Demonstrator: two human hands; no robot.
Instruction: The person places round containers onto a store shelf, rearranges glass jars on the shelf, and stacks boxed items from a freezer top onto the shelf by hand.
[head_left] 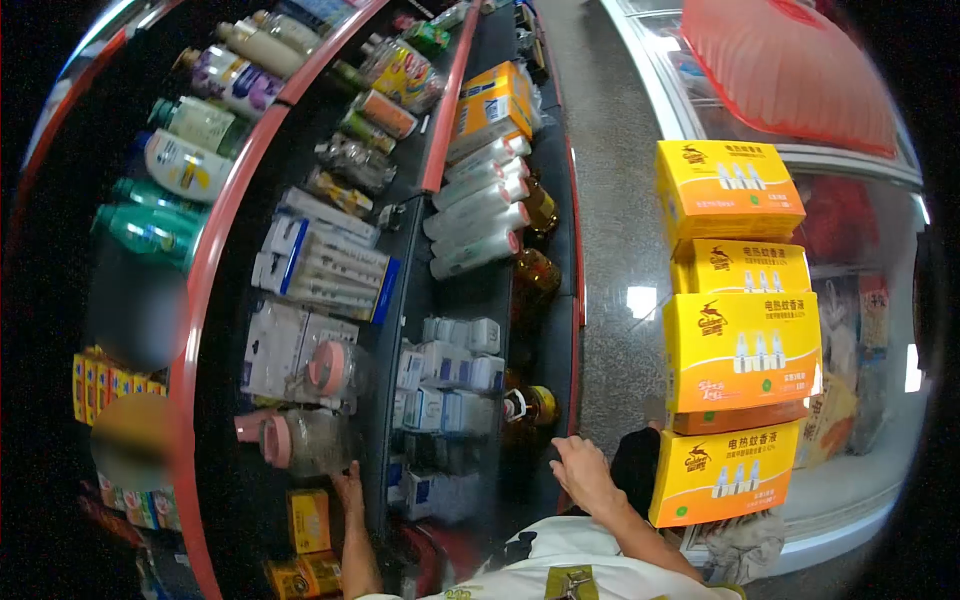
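My left hand (pixel 350 492) reaches into the shelf at the lower left, seen edge-on with its fingers stretched towards a clear jug with a pink lid (pixel 300 445). Its fingertips are at the jug's near side; whether they touch it I cannot tell. Just left of that hand stands a yellow-orange box (pixel 310 521), with more yellow packs (pixel 305 577) below it. My right hand (pixel 583 468) hangs over the edge of the lower shelf, fingers loosely extended and holding nothing. Nearest to it is a dark bottle with a yellow label (pixel 540 405).
Yellow boxes of mosquito-repellent liquid (pixel 742 350) are stacked to my right beside a glass-topped freezer (pixel 870 520). White-wrapped rolls (pixel 475 255), small white-blue boxes (pixel 450 370) and several bottles (pixel 190 165) fill the shelves. A grey aisle floor (pixel 610 180) runs between.
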